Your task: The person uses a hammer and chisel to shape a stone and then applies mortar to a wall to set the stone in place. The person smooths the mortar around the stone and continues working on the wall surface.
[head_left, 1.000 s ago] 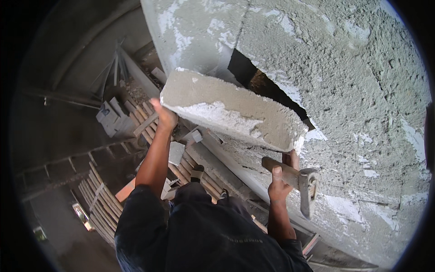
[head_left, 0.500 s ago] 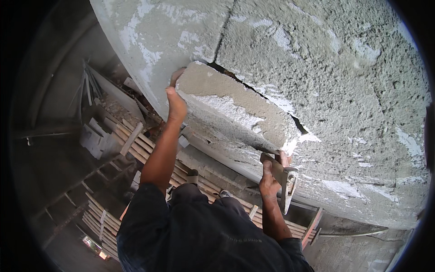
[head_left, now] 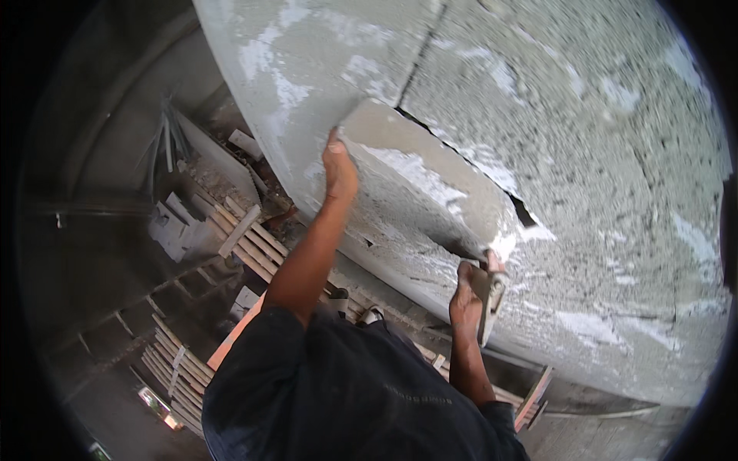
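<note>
While half-open left hand braces left end of block, right hand, clasping tool, touches opposite end.

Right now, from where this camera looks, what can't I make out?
All in the head view:
Rear of the rough grey rectangular block: hidden behind its own front.
Inside of the narrow black gap beside it: too dark.
Handle of the grey metal-headed tool: mostly covered by the bare right hand.
Most fingers of the bare left hand: hidden by the hand itself.
Top of the white-patched grey wall: cut off by the upper edge.
</note>
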The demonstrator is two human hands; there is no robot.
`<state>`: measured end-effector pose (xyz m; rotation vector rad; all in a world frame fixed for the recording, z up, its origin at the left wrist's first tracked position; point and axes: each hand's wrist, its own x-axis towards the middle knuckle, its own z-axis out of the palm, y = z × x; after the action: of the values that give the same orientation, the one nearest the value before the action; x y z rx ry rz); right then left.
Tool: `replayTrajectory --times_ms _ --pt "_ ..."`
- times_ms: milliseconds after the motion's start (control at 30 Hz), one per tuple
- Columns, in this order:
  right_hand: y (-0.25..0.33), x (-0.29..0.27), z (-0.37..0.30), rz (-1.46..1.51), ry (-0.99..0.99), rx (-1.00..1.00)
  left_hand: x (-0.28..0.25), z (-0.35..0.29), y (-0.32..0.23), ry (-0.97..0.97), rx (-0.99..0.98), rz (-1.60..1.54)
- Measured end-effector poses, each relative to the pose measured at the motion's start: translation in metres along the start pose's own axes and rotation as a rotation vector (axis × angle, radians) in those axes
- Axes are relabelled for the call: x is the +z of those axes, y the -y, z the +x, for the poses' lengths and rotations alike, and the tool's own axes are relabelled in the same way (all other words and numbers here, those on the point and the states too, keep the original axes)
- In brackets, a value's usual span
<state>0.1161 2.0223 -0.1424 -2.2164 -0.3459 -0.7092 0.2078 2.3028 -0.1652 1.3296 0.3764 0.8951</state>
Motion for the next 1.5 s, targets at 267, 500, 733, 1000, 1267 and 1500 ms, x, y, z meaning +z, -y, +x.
replayTrajectory --times_ms 267,500,733,1000,1267,1500 --pt "-0.009 -0.004 0.008 0.195 0.074 -0.070 -0.016 0.005 0.010 0.112 -0.043 0.003" --pt "-0.016 -0.009 0.009 0.288 0.159 -0.089 -0.020 0.009 0.009 0.183 -0.119 -0.063" --pt "-0.009 -0.016 0.013 0.454 0.193 0.064 -0.009 -0.005 -0.003 0.081 -0.129 -0.098" --pt "-0.003 -0.011 0.007 0.208 0.101 -0.003 -0.005 -0.002 -0.003 0.052 -0.107 -0.022" --pt "0.002 -0.012 0.013 0.282 0.031 0.116 -0.010 -0.011 -0.019 0.098 -0.128 0.097" --pt "-0.007 -0.009 0.018 0.151 0.032 0.102 -0.017 -0.028 -0.014 0.037 -0.107 -0.019"
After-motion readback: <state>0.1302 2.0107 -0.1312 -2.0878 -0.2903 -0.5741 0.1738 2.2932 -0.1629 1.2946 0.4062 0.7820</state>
